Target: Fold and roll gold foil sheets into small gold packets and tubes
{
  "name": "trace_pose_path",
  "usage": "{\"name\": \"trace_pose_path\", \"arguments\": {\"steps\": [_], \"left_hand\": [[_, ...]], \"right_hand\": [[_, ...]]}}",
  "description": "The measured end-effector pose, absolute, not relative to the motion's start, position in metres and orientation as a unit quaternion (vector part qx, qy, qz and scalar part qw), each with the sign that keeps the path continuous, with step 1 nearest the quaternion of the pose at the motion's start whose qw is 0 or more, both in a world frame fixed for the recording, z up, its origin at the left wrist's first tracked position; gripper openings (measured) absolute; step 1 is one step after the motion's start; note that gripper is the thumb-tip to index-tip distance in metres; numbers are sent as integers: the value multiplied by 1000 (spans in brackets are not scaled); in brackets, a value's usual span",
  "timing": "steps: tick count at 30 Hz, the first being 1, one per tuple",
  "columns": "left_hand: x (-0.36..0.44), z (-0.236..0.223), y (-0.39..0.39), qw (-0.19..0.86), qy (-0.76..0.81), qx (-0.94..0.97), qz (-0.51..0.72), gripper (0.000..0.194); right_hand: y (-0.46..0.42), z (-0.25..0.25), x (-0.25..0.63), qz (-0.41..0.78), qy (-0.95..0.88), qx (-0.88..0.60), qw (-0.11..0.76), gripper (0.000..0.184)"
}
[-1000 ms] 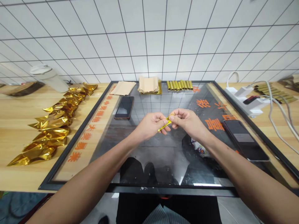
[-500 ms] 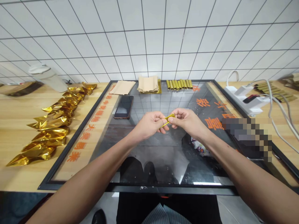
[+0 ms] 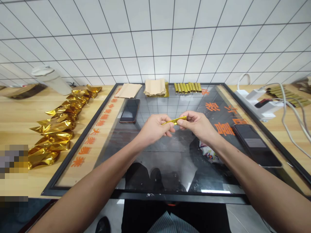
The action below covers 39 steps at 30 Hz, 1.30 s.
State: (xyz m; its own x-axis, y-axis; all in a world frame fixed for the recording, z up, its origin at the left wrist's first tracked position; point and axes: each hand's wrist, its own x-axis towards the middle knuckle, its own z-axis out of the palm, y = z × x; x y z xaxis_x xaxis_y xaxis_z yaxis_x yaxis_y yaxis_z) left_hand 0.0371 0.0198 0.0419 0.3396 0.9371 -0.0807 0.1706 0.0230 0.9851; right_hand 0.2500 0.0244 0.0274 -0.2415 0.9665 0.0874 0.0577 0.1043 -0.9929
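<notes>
Wooden table (image 3: 21,116) bearing a black-framed glass panel (image 3: 170,161); a row of gold foil bags (image 3: 58,123) lies to its left, two phones (image 3: 129,110) (image 3: 256,145) on the glass. Above the panel's centre, left hand (image 3: 154,127) and right hand (image 3: 198,124) each pinch one end of a thin gold foil strip (image 3: 174,121), fingers closed on it, strip held nearly level, clear of the glass
</notes>
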Motion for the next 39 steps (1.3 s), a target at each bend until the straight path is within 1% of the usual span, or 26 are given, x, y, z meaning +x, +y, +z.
{"name": "trace_pose_path", "arguments": {"steps": [3, 7, 10, 12, 14, 18, 20, 23, 26, 28, 33, 39], "left_hand": [[36, 43, 21, 535, 460, 606, 368, 6], [32, 40, 22, 500, 464, 632, 367, 6], [31, 37, 20, 431, 467, 686, 356, 10], [31, 35, 19, 373, 462, 727, 343, 13], [32, 33, 19, 346, 455, 748, 338, 14], [32, 32, 21, 407, 453, 708, 358, 13], [31, 32, 22, 430, 454, 693, 360, 13], [29, 33, 21, 422, 448, 704, 354, 13], [30, 32, 20, 412, 442, 713, 356, 14], [31, 32, 21, 426, 436, 705, 362, 12], [32, 35, 25, 484, 431, 661, 378, 9], [29, 36, 23, 476, 423, 675, 373, 11]], "right_hand": [[25, 27, 252, 499, -590, -441, 457, 37], [26, 25, 253, 460, -638, -439, 434, 32], [23, 27, 251, 375, -702, -436, 420, 27], [20, 30, 249, 326, -735, -431, 409, 20], [17, 32, 248, 296, -753, -428, 402, 18], [17, 33, 249, 268, -744, -443, 423, 19], [17, 32, 250, 263, -746, -447, 417, 18], [17, 31, 250, 261, -771, -428, 393, 13], [16, 31, 250, 256, -784, -420, 378, 14], [15, 31, 250, 253, -779, -426, 384, 17], [16, 30, 251, 252, -767, -433, 402, 16], [14, 29, 248, 285, -765, -426, 389, 12]]}}
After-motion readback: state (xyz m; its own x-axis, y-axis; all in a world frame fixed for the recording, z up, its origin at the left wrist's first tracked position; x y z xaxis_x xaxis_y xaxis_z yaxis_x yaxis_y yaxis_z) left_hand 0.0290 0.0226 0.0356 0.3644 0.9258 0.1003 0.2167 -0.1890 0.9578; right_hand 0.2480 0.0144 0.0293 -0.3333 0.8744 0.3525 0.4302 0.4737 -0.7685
